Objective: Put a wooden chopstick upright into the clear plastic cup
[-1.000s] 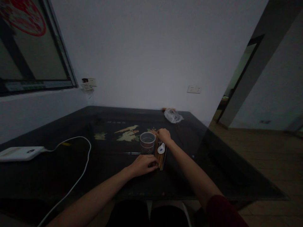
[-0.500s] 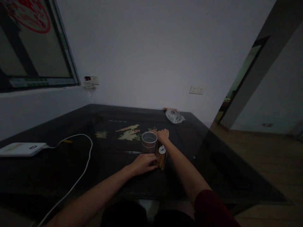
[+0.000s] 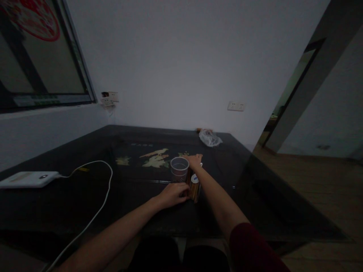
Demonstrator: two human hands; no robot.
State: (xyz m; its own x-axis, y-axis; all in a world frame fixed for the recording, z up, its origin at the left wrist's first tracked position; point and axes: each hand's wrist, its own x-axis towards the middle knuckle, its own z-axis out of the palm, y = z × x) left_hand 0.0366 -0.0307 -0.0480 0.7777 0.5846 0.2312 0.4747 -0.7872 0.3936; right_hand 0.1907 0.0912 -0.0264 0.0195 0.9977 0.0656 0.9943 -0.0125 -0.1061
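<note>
A bundle of thin wooden sticks point(image 3: 194, 192) lies on the dark table, pointing away from me. A round white label point(image 3: 194, 178) sits on top of it. My left hand point(image 3: 173, 194) rests at the bundle's near left side, its fingers and thumb curled against the sticks. At the far end, my right hand point(image 3: 195, 161) lies low over the table with its fingers apart; its wrist hides part of the sticks. A small white thing point(image 3: 201, 164) peeks out beside that wrist, too small to name. The clear plastic cup point(image 3: 179, 170) stands upright just left of the bundle.
On the left of the table point(image 3: 136, 211) lies a white power bank point(image 3: 30, 179) with a white cable point(image 3: 104, 200) running off toward me. A crumpled clear plastic bag point(image 3: 210, 138) sits near the wall. Wall sockets point(image 3: 236, 106) are above the table.
My right hand's fingers lie flatter and farther right, and a small white thing now shows by its wrist. My left hand stays nearly in place. The view has shifted slightly.
</note>
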